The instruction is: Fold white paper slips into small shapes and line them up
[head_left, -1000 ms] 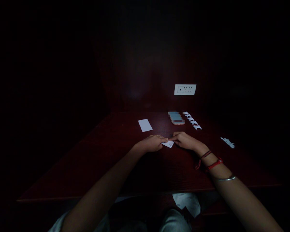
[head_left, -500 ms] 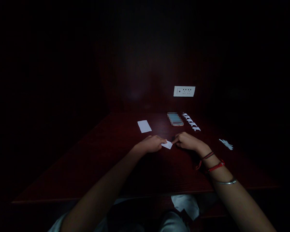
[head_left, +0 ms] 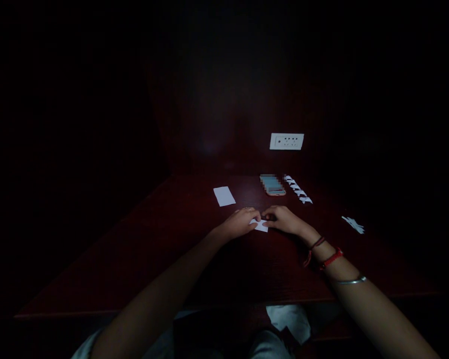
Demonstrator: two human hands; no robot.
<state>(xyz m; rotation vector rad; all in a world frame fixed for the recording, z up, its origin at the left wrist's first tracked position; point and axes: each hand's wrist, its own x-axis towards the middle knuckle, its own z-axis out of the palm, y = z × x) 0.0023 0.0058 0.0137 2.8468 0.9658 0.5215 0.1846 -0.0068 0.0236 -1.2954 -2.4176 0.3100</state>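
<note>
A small piece of folded white paper (head_left: 261,227) lies on the dark red table (head_left: 164,239) between my two hands. My left hand (head_left: 242,222) grips its left side, the thumb on top and the fingers curled behind the far edge. From the right, my right hand (head_left: 283,218) pinches the paper's right side with thumb and bent forefinger. The fingers cover much of the paper, so its exact fold is hidden. Beyond my left hand a flat white sheet of paper (head_left: 224,196) rests by itself.
A phone (head_left: 272,184), its screen blurred, lies near the back wall. Beside it runs a row of small folded white papers (head_left: 298,189). Thin paper strips (head_left: 353,224) form a pile at the right. A white socket panel (head_left: 287,141) is on the wall.
My right hand has moved in from beside the paper and now holds its right side. The left fingers have curled more, and the paper has turned slightly.
</note>
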